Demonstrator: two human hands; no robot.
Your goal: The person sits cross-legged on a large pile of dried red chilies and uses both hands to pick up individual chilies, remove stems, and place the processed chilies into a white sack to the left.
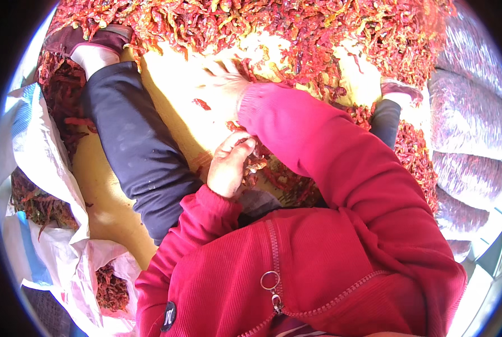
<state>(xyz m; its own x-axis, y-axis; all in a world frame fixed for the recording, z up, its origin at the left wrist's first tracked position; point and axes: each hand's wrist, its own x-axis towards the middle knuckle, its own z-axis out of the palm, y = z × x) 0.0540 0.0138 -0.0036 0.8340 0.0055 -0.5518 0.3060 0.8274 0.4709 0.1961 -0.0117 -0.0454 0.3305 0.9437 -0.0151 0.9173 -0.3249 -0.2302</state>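
Observation:
Dried red chili peppers lie in a broad heap across the top of the head view. My right hand reaches out over the brightly lit yellow floor covering, palm down with its fingers spread, at the near edge of the heap. A single dried chili lies just left of that hand's wrist. Nearer my body, my left hand is curled around several dried chilies, which stick out past its thumb. Strong glare hides part of the floor around my right hand.
Full transparent bags are stacked along the right side. On the left stand open white woven sacks with dried chilies in them. My outstretched legs flank the yellow floor covering. More chilies lie beside both legs.

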